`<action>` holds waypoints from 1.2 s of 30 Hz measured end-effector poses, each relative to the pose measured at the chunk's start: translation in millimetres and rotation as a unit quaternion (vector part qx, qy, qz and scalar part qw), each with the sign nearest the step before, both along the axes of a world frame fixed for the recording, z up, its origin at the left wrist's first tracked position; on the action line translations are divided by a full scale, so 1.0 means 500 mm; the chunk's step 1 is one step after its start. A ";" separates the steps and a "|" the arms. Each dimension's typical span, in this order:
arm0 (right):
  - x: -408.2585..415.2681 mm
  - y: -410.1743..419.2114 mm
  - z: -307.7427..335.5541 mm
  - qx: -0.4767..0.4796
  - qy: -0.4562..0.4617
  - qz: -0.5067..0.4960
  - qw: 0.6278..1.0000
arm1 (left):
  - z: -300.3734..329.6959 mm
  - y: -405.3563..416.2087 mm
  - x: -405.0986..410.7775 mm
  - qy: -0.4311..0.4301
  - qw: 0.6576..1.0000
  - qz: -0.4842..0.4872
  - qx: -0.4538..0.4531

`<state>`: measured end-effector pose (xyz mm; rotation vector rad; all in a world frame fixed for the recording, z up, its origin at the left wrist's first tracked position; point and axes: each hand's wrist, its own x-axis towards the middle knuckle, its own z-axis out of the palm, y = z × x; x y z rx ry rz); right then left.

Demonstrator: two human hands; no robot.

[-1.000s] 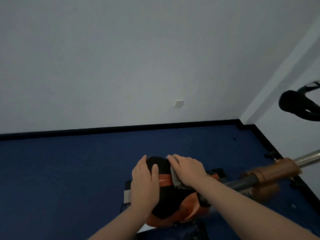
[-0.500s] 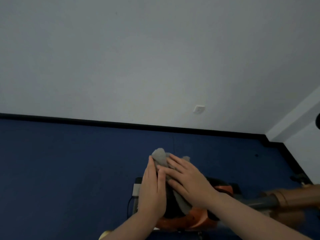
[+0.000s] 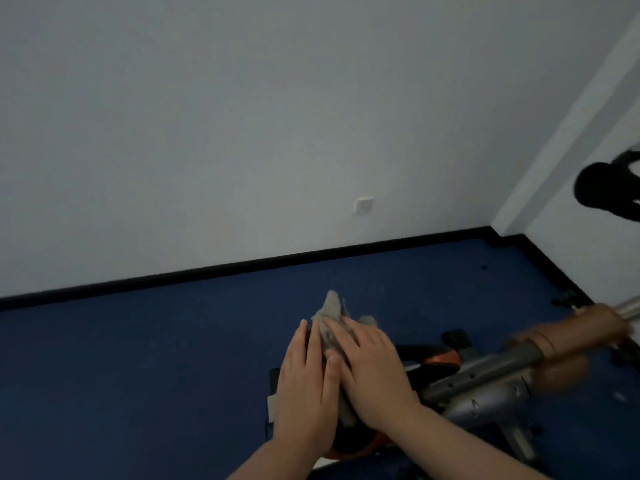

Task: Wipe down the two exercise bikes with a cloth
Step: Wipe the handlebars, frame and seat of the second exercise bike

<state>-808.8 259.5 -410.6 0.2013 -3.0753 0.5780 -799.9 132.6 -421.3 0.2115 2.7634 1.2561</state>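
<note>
Below me stands an orange and black exercise bike [image 3: 436, 358] on the blue floor, with a grey post [image 3: 485, 372] and an orange collar [image 3: 571, 336] running right. A grey cloth [image 3: 329, 315] lies over its black top part, one end sticking up past my fingers. My left hand [image 3: 304, 386] rests flat on the left side of that part with straight fingers. My right hand [image 3: 370, 368] presses the cloth down from the right, fingers spread. Much of the bike's top is hidden under both hands. A second black handlebar or seat [image 3: 606, 188] shows at the right edge.
A white wall [image 3: 242, 116] with a small socket [image 3: 363, 205] rises behind, edged by a black skirting board [image 3: 207, 271]. The room corner [image 3: 498, 233] lies at the right. Blue floor [image 3: 121, 375] stretches to the left of the bike.
The view has swung back to the right, bringing the post, the collar and the black part at the right edge into sight. Both hands stay on the bike's top with the cloth.
</note>
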 end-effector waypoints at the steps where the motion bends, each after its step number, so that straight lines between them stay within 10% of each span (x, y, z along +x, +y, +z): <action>1: 0.016 0.023 -0.001 -0.004 0.003 -0.003 1.000 | 0.004 -0.004 -0.013 0.008 0.999 -0.026 -0.038; 11: 0.032 0.172 -0.016 0.047 0.029 -0.233 0.971 | 0.020 -0.008 -0.064 0.062 0.971 -0.140 -0.181; 19: 0.009 0.038 -0.026 -0.117 -0.007 -0.543 0.831 | 0.023 -0.033 -0.096 0.113 0.939 -0.238 -0.221; 24: 0.018 -0.086 -0.005 -0.113 -0.056 -0.578 0.806 | 0.027 -0.030 -0.167 0.172 0.904 -0.304 -0.248; 36: 0.045 -0.195 0.014 -0.032 -0.107 -0.559 0.822 | 0.011 -0.021 -0.180 0.091 0.943 -0.315 -0.055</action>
